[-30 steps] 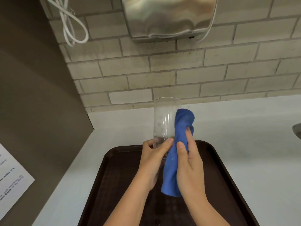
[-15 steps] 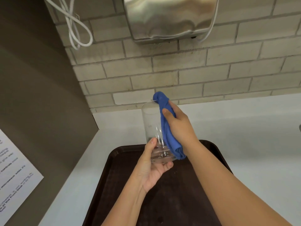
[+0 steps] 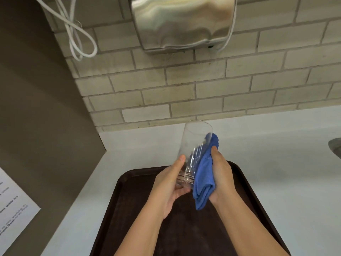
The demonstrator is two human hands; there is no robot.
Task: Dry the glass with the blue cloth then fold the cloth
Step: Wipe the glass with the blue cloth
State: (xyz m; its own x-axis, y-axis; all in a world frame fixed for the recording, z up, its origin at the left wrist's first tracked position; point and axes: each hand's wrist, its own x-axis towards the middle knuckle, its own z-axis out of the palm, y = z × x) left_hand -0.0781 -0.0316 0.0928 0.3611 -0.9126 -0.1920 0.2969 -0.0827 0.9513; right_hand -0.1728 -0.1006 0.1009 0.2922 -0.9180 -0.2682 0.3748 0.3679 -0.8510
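Observation:
A tall clear glass is held above the tray, mouth pointing away and slightly tilted. My left hand grips its base, thumb along the side. A bunched blue cloth is pressed against the glass's right side by my right hand, which is closed around it. The cloth's top reaches near the rim and its lower end hangs below the glass base.
A dark brown tray lies on the white counter under my hands. A steel dispenser and a looped white cable hang on the brick wall. A brown side panel with a paper notice stands left.
My right hand has slid the cloth down from the glass rim to its right side and lower half. The glass has shifted a little and tilted, still held at its base by my left hand.

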